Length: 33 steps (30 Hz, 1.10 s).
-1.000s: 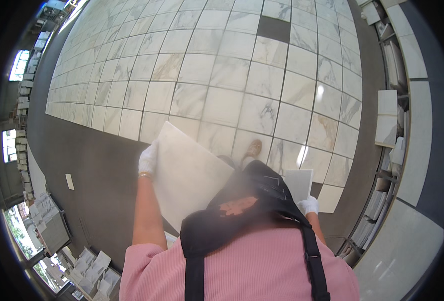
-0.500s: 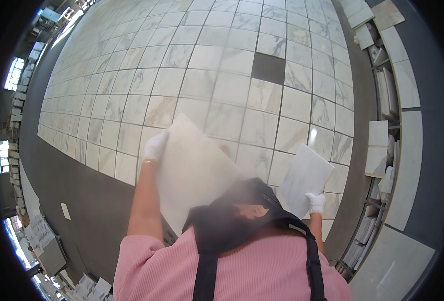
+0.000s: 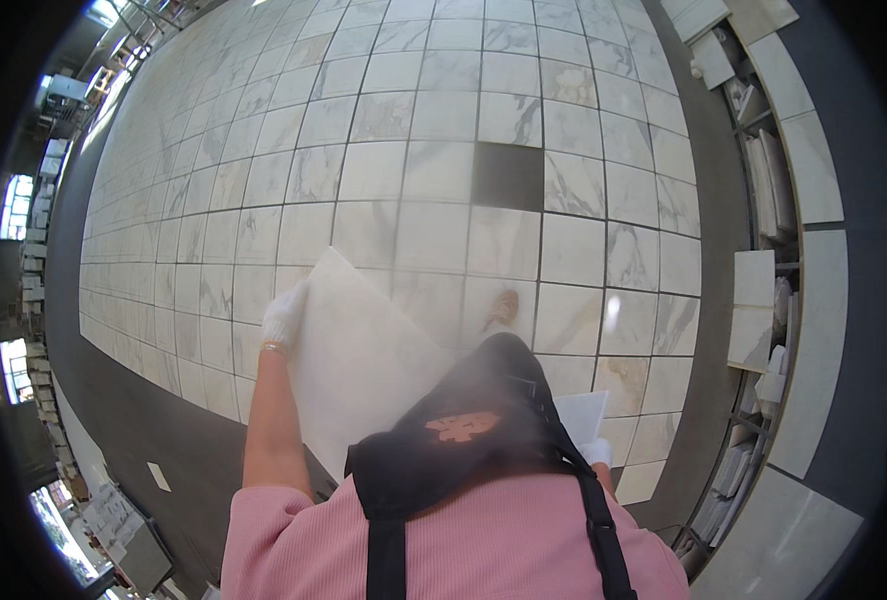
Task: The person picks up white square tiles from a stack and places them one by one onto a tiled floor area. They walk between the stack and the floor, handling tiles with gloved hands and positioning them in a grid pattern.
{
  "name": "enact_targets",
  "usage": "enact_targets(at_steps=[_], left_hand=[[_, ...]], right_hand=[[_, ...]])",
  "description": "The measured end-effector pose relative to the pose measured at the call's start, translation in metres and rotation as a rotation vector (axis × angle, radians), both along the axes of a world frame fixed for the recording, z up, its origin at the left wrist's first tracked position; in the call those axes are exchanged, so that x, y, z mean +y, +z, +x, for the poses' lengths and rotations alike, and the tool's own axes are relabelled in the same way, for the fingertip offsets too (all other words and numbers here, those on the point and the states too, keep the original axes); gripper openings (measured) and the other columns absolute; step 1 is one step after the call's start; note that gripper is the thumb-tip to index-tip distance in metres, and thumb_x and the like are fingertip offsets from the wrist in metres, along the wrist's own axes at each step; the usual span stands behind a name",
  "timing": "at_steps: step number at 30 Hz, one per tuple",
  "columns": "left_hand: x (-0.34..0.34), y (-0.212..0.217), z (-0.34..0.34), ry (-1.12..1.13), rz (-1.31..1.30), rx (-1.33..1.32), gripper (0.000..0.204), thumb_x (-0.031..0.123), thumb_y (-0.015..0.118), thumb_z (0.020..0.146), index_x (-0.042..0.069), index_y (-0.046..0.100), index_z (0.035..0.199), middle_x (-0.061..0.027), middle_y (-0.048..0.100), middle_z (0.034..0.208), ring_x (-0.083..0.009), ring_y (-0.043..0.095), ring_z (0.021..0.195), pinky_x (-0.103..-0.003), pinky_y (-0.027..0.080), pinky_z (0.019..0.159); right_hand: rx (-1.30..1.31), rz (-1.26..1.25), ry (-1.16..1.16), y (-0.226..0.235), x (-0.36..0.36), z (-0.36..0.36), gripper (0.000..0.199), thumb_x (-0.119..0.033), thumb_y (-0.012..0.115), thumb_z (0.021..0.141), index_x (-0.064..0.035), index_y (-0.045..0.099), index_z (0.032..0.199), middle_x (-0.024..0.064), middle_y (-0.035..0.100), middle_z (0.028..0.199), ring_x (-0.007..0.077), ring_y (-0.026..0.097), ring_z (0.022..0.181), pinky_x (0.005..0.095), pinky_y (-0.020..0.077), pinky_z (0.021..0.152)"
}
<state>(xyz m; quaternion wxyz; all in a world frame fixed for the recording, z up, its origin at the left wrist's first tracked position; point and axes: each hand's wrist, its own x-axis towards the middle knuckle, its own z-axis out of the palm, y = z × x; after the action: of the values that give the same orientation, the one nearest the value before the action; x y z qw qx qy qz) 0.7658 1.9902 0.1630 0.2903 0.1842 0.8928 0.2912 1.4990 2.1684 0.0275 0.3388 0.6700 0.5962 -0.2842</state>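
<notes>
The left hand is closed on the edge of a large white slab, tilted before the body, perhaps steadied against the apron because one hand alone grips it. The right hand, partly hidden, seems closed on a small tile, held out sideways, likely to avoid knocks.

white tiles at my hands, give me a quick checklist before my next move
1. Left hand on large tile's edge: ok
2. Large tile's lower end clear: cannot tell, apron hides part
3. Right hand's finger hold on small tile: cannot tell, mostly hidden
4. Both hands gloved: ok
5. Footing in view: not ok, only one shoe shows
</notes>
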Motion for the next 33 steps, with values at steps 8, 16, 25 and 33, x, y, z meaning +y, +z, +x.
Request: enact_targets(at_steps=[8,16,25,33], left_hand=[[0.113,0.002,-0.022,0.167,0.099,-0.106,0.047,0.041,0.053,0.102,0.004,0.068,0.126,-0.0127,0.071,0.115,-0.0228,0.065,0.103,-0.035,0.05,0.089],[0.187,-0.049,-0.101,-0.138,0.145,0.132,0.054,0.048,0.06,0.1,-0.003,0.071,0.116,-0.0031,0.072,0.101,-0.0109,0.06,0.09,-0.027,0.049,0.083],[0.291,-0.069,-0.202,-0.058,-0.263,-0.137,0.047,0.041,0.051,0.102,0.001,0.071,0.115,-0.0148,0.073,0.114,-0.0308,0.067,0.107,-0.036,0.05,0.095],[0.307,-0.091,-0.238,-0.083,-0.382,-0.15,0.054,0.049,0.052,0.1,0.0,0.071,0.108,-0.0172,0.072,0.099,-0.0276,0.065,0.093,-0.036,0.048,0.084]], right_hand=[[0.094,0.101,-0.048,-0.02,0.167,-0.069,0.049,-0.032,0.084,0.063,-0.0054,0.076,0.104,0.0201,0.075,0.101,0.0378,0.072,0.094,0.0451,0.0575,0.081],[0.345,0.331,-0.28,0.02,0.331,-0.213,0.049,-0.033,0.086,0.061,-0.0027,0.076,0.097,0.0196,0.075,0.095,0.0333,0.074,0.088,0.0417,0.0584,0.078],[0.347,0.324,-0.141,-0.023,0.472,-0.374,0.05,-0.034,0.086,0.061,-0.0032,0.075,0.099,0.0167,0.076,0.097,0.0313,0.074,0.09,0.0393,0.0577,0.079],[0.372,0.18,-0.076,-0.125,0.553,-0.509,0.041,-0.028,0.084,0.067,-0.0064,0.076,0.101,0.0107,0.077,0.096,0.0239,0.073,0.088,0.0359,0.0569,0.079]])
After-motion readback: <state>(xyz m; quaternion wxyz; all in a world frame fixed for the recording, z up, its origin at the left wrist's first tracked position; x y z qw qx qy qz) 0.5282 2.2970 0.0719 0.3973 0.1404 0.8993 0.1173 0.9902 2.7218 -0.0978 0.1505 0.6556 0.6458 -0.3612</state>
